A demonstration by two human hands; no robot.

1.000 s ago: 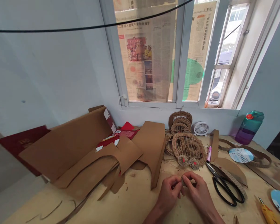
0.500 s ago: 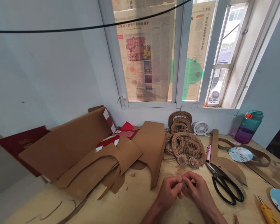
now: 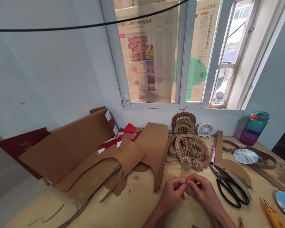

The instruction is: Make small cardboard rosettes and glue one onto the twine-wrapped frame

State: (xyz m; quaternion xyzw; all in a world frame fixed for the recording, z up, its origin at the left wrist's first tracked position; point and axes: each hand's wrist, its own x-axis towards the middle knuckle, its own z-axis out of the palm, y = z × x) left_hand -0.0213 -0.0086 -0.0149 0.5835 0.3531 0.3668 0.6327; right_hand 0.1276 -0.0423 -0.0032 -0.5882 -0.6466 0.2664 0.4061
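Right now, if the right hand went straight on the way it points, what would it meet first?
Probably the left hand: the right hand points forward and inward, towards it. A small greyish piece shows at their fingertips; depth there is hard to judge.

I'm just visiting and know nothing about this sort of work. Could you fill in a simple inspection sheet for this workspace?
Surface: pale wooden tabletop, with scraps and marks.
Job's things: a small piece between the fingertips, mostly hidden; beyond it, brown woven rings.
Clutter: cut cardboard to the left; black-handled scissors, a pink marker and a yellow-handled tool to the right.
Grip: left hand and right hand meet, apparently both pinching the small piece.
Cables: one black cable crosses the top of the view.
Surroundings: window partly covered with newspaper; small white fan and bottle near the wall.
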